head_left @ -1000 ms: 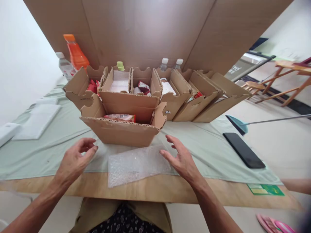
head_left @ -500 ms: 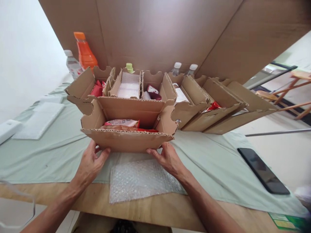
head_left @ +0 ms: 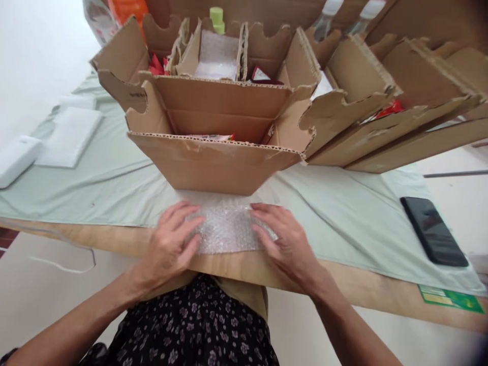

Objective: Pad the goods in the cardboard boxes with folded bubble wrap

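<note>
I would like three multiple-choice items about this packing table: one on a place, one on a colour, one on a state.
1. Where does the bubble wrap lie?
A. inside the front cardboard box
B. at the table edge, in front of the front cardboard box
C. on the black phone

2. What colour is the cloth that covers the table?
A. pale green
B. red
C. dark blue

3. How are the hands placed?
A. both lifted in the air
B. both flat on the bubble wrap
C. one inside a box

Answers:
1 B, the sheet lies between the box and the wooden edge.
2 A, the cloth is light green.
3 B, the left hand and the right hand press open on the sheet.
</note>
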The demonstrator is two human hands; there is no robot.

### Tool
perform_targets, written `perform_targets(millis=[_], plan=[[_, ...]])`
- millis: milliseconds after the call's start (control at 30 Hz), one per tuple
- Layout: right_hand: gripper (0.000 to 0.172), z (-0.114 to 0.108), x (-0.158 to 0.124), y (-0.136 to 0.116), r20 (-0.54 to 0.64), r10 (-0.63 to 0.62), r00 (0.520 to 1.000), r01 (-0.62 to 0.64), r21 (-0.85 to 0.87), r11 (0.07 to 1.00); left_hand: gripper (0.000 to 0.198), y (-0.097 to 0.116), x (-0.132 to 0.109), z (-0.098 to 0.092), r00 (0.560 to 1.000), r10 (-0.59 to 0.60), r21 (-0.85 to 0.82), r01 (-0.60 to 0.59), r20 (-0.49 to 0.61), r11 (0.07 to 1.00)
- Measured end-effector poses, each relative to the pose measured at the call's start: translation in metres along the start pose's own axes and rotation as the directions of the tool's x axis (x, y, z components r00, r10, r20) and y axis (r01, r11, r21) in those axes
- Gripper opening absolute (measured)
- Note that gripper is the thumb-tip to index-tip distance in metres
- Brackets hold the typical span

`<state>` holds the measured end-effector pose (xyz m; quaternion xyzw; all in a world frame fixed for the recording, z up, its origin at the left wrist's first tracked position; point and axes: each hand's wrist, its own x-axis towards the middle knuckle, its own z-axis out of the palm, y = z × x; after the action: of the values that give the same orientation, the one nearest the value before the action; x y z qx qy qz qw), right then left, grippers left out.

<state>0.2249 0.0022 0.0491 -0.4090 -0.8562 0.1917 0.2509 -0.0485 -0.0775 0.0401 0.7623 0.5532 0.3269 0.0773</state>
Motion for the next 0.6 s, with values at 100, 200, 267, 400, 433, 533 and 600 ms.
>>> perform_targets(millis=[100, 200, 267, 400, 433, 533, 600], plan=[[0.033, 0.018, 0.002, -0.013, 0.214, -0.088, 0.973, 0.1, -0.046, 0.994, 0.024, 0.003, 0.002, 0.008, 0.98, 0.1, 0.003, -0.102, 0.172, 0.995], [0.036, 0.014, -0.021, 0.004, 0.234, -0.037, 0.972, 0.066, -0.121, 0.99, 0.022, -0.007, -0.001, 0.006, 0.964, 0.097, -0.013, -0.097, 0.248, 0.995], [0.034, -0.002, -0.052, 0.026, 0.121, 0.056, 0.991, -0.032, -0.189, 0.981, 0.024, -0.014, -0.006, 0.003, 0.964, 0.089, -0.049, -0.08, 0.25, 0.996], [0.029, -0.044, -0.108, 0.055, -0.167, 0.218, 0.962, -0.261, -0.303, 0.917, 0.022, -0.02, -0.012, -0.005, 0.974, 0.057, -0.127, -0.029, 0.221, 0.991], [0.029, -0.051, -0.113, 0.056, -0.207, 0.228, 0.951, -0.285, -0.311, 0.907, 0.021, -0.021, -0.011, -0.006, 0.981, 0.034, -0.129, -0.009, 0.191, 0.992], [0.025, -0.054, -0.099, 0.05, -0.232, 0.196, 0.953, -0.256, -0.268, 0.929, 0.02, -0.026, -0.005, -0.008, 0.997, -0.028, -0.044, 0.032, 0.075, 0.999], [0.027, -0.043, -0.074, 0.046, -0.184, 0.167, 0.969, -0.205, -0.212, 0.956, 0.024, -0.029, -0.001, -0.005, 0.997, -0.047, 0.057, 0.044, 0.053, 0.997]])
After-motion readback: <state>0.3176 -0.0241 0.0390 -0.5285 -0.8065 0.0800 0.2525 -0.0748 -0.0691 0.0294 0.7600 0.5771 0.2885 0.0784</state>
